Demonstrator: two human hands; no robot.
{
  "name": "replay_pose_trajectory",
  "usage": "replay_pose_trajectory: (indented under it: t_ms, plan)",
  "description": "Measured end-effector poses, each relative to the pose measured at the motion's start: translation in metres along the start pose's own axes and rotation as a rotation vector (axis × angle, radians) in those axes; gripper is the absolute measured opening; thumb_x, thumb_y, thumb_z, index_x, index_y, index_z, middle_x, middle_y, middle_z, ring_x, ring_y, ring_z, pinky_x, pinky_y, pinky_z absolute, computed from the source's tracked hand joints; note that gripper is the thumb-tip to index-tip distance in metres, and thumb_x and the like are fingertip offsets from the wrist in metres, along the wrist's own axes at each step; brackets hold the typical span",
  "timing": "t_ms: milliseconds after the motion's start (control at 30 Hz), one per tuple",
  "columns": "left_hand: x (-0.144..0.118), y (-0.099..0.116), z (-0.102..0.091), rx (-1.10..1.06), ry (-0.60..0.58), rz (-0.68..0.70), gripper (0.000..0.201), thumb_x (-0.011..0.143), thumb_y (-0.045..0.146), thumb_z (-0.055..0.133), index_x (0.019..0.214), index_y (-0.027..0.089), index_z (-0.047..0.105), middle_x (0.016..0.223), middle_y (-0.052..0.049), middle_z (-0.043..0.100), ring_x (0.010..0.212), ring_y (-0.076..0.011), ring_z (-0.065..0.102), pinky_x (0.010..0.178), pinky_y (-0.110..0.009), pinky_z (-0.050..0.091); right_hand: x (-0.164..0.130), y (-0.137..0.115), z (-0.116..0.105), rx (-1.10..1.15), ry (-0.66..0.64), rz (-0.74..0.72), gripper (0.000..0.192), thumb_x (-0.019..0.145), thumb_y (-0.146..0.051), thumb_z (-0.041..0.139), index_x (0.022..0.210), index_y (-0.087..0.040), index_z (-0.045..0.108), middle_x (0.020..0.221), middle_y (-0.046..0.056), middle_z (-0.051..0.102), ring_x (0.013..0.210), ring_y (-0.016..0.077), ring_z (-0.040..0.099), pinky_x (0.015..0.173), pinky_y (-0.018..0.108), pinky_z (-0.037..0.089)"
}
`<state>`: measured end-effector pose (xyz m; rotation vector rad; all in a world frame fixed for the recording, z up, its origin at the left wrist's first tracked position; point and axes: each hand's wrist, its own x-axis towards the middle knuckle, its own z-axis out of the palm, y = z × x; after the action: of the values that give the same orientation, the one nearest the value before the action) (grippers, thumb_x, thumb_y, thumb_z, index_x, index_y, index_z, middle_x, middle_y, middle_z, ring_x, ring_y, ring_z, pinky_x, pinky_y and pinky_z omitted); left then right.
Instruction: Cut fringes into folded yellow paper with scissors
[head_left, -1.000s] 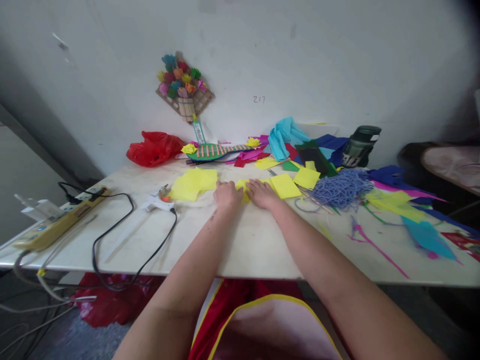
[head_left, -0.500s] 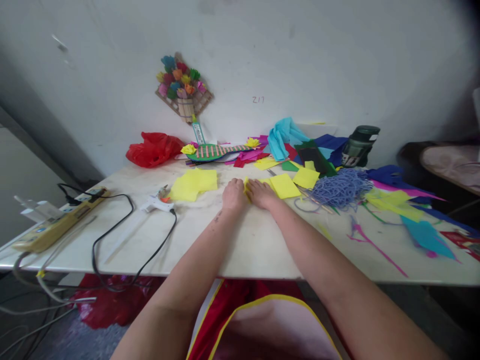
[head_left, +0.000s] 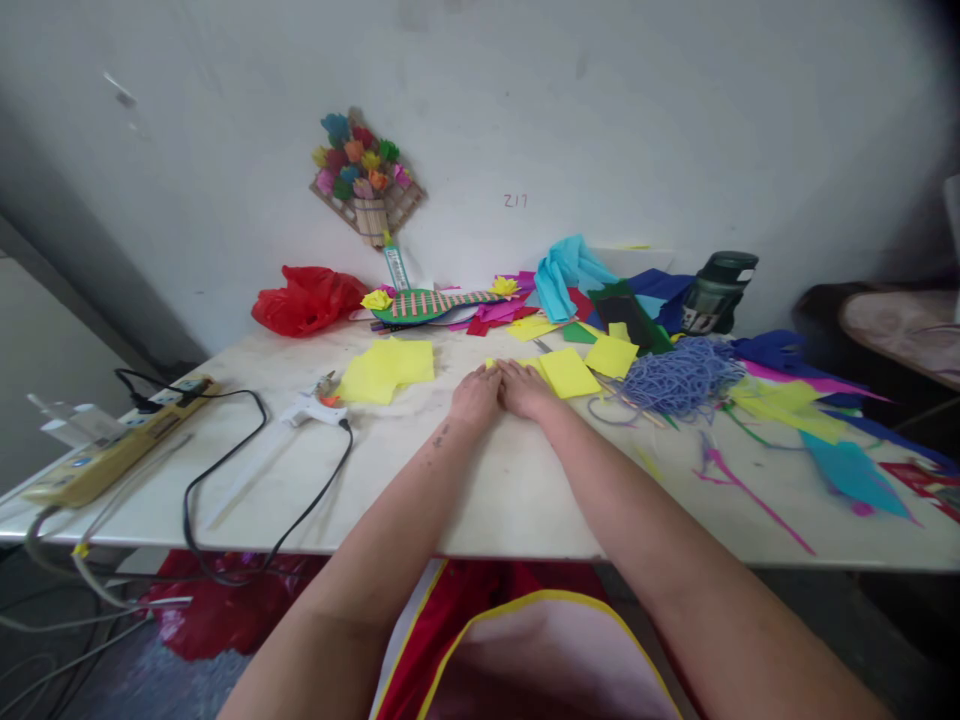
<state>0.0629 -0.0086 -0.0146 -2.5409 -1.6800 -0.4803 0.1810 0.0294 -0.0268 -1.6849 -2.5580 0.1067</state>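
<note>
My left hand [head_left: 475,393] and my right hand [head_left: 523,388] meet over the middle of the table, thumbs side by side. Both have their fingers closed on a small piece of yellow paper [head_left: 490,363]; most of it is hidden under the fingers, with only a sliver showing at the fingertips. Just right of my right hand lie a yellow paper square [head_left: 570,373] and another yellow square [head_left: 611,356]. To the left of my left hand, several yellow sheets [head_left: 386,369] overlap on the tabletop.
A white glue gun [head_left: 304,405] with its black cord lies at left, near a yellow power strip [head_left: 120,450]. Purple-blue shredded strands [head_left: 679,380], coloured paper scraps and a dark bottle [head_left: 720,290] are at right. A green checked craft piece [head_left: 442,304] and red bag [head_left: 307,300] sit behind.
My left hand has shifted slightly right and nearer to me, against my right hand. The yellow paper between them is now mostly covered. Nothing else has moved.
</note>
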Motion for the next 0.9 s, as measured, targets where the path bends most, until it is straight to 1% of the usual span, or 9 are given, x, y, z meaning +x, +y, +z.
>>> replay_pose_trajectory:
  t_ms: [100, 300, 433, 500, 567, 633, 700, 800, 900]
  plan:
    - [-0.001, 0.001, 0.001, 0.018, -0.032, -0.010, 0.046, 0.079, 0.013, 0.035, 0.125, 0.013, 0.042, 0.126, -0.010, 0.048, 0.122, -0.0177, 0.035, 0.100, -0.029, 0.025, -0.001, -0.001, -0.001, -0.006, -0.006, 0.002, 0.054, 0.087, -0.034, 0.015, 0.138, -0.016, 0.021, 0.146, 0.000, 0.015, 0.133, 0.0195, 0.011, 0.106, 0.042, 0.012]
    - [-0.003, 0.006, -0.002, -0.005, -0.055, -0.099, 0.054, 0.078, 0.017, 0.035, 0.131, 0.008, 0.029, 0.116, -0.015, 0.055, 0.108, -0.0191, 0.050, 0.091, -0.027, 0.033, -0.001, -0.001, -0.002, -0.037, -0.022, 0.002, 0.054, 0.088, -0.031, 0.014, 0.139, -0.012, 0.015, 0.146, 0.004, 0.013, 0.133, 0.0198, 0.010, 0.106, 0.043, 0.012]
    - [-0.003, 0.007, -0.005, -0.010, -0.075, -0.114, 0.058, 0.080, 0.023, 0.033, 0.134, 0.006, 0.022, 0.116, -0.016, 0.054, 0.107, -0.0213, 0.050, 0.094, -0.032, 0.029, 0.001, 0.003, 0.001, -0.054, -0.016, -0.038, 0.053, 0.087, -0.031, 0.021, 0.139, -0.018, 0.016, 0.146, 0.002, 0.013, 0.133, 0.0201, 0.010, 0.105, 0.044, 0.013]
    - [-0.003, 0.006, -0.008, -0.014, -0.098, -0.129, 0.054, 0.082, 0.025, 0.030, 0.134, 0.010, 0.025, 0.122, -0.015, 0.051, 0.107, -0.0219, 0.050, 0.095, -0.034, 0.028, 0.002, 0.005, 0.002, -0.058, -0.014, -0.054, 0.055, 0.086, -0.032, 0.026, 0.138, -0.020, 0.018, 0.146, 0.002, 0.013, 0.133, 0.0205, 0.010, 0.105, 0.045, 0.013]
    - [-0.002, 0.004, -0.011, -0.024, -0.144, -0.134, 0.048, 0.084, 0.028, 0.028, 0.131, 0.018, 0.032, 0.131, -0.011, 0.042, 0.108, -0.0223, 0.050, 0.094, -0.035, 0.029, 0.003, 0.006, 0.004, -0.062, -0.014, -0.055, 0.057, 0.084, -0.033, 0.029, 0.138, -0.020, 0.019, 0.146, 0.002, 0.013, 0.133, 0.0204, 0.009, 0.106, 0.044, 0.012]
    - [-0.001, 0.001, -0.013, -0.036, -0.195, -0.130, 0.044, 0.085, 0.029, 0.029, 0.128, 0.027, 0.038, 0.139, -0.006, 0.032, 0.109, -0.0228, 0.049, 0.093, -0.034, 0.031, 0.003, 0.006, 0.004, -0.055, -0.015, -0.047, 0.056, 0.085, -0.033, 0.026, 0.138, -0.021, 0.019, 0.146, 0.001, 0.013, 0.133, 0.0201, 0.009, 0.106, 0.044, 0.012]
    - [0.000, -0.003, -0.013, -0.056, -0.229, -0.163, 0.043, 0.085, 0.028, 0.031, 0.128, 0.032, 0.037, 0.140, -0.003, 0.030, 0.110, -0.0227, 0.049, 0.092, -0.033, 0.032, 0.003, 0.005, 0.003, -0.047, -0.021, -0.041, 0.053, 0.086, -0.032, 0.021, 0.138, -0.022, 0.020, 0.146, 0.000, 0.014, 0.133, 0.0201, 0.009, 0.106, 0.044, 0.012]
    - [0.002, -0.007, -0.011, -0.093, -0.244, -0.221, 0.049, 0.085, 0.029, 0.033, 0.133, 0.032, 0.028, 0.140, -0.005, 0.030, 0.111, -0.0226, 0.048, 0.091, -0.032, 0.033, 0.003, 0.004, 0.001, -0.054, -0.039, -0.046, 0.052, 0.087, -0.032, 0.017, 0.138, -0.024, 0.020, 0.146, 0.000, 0.013, 0.133, 0.0198, 0.008, 0.105, 0.045, 0.013]
    - [0.001, -0.009, -0.010, -0.128, -0.221, -0.194, 0.049, 0.085, 0.030, 0.033, 0.134, 0.030, 0.027, 0.143, -0.007, 0.023, 0.109, -0.0224, 0.050, 0.092, -0.032, 0.033, 0.004, 0.003, 0.002, -0.055, -0.038, -0.036, 0.053, 0.087, -0.034, 0.017, 0.139, -0.022, 0.018, 0.147, 0.001, 0.012, 0.133, 0.0194, 0.009, 0.105, 0.044, 0.013]
